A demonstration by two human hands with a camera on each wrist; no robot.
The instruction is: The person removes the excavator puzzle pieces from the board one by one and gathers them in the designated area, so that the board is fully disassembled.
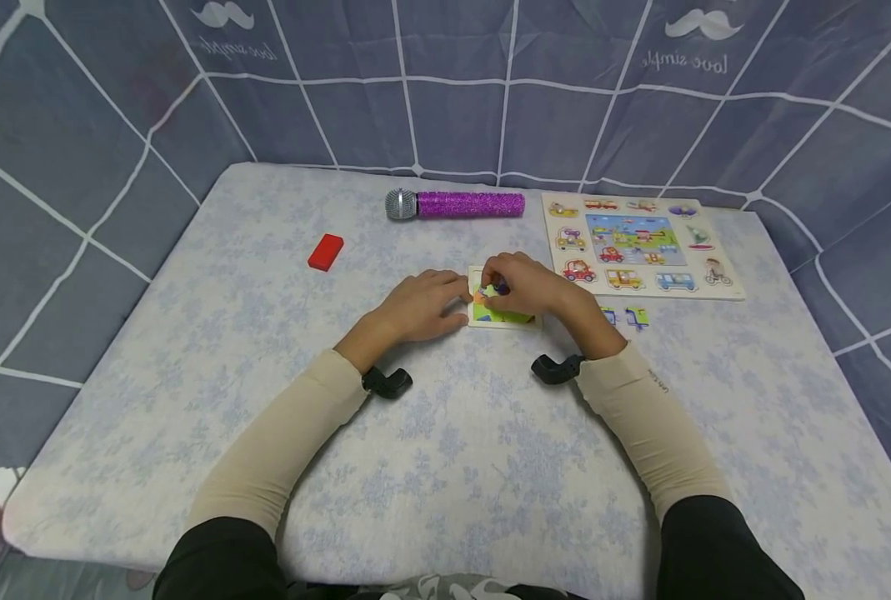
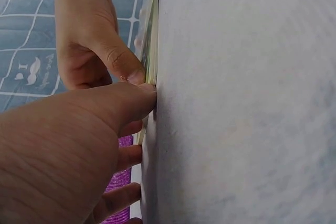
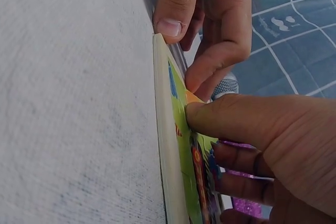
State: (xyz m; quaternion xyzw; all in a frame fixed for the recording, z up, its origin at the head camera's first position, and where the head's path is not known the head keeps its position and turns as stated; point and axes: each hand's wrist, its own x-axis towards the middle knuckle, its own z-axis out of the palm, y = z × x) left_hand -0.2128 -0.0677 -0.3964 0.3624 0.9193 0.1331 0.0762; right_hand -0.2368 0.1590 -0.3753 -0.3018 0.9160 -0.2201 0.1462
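A small jigsaw puzzle board [image 1: 501,321] with a pale border and a green, orange and blue picture lies flat on the table. My left hand [image 1: 424,307] rests beside its left edge, the thumb touching the near corner and the fingers fairly straight. Over the board my right hand [image 1: 526,285] bends thumb and fingers around a small puzzle piece [image 1: 501,287], dark blue where it shows; the fingers hide most of it. In the right wrist view the right thumb meets the picture surface [image 3: 181,145]. The left wrist view shows the board edge-on, mostly behind both hands.
Loose puzzle pieces [image 1: 637,317] lie right of the right wrist, partly covered by it. A larger vehicle puzzle board [image 1: 723,287] is at the back right. A purple glitter microphone [image 1: 471,205] lies behind the hands, and a red block [image 1: 326,252] sits to the left.
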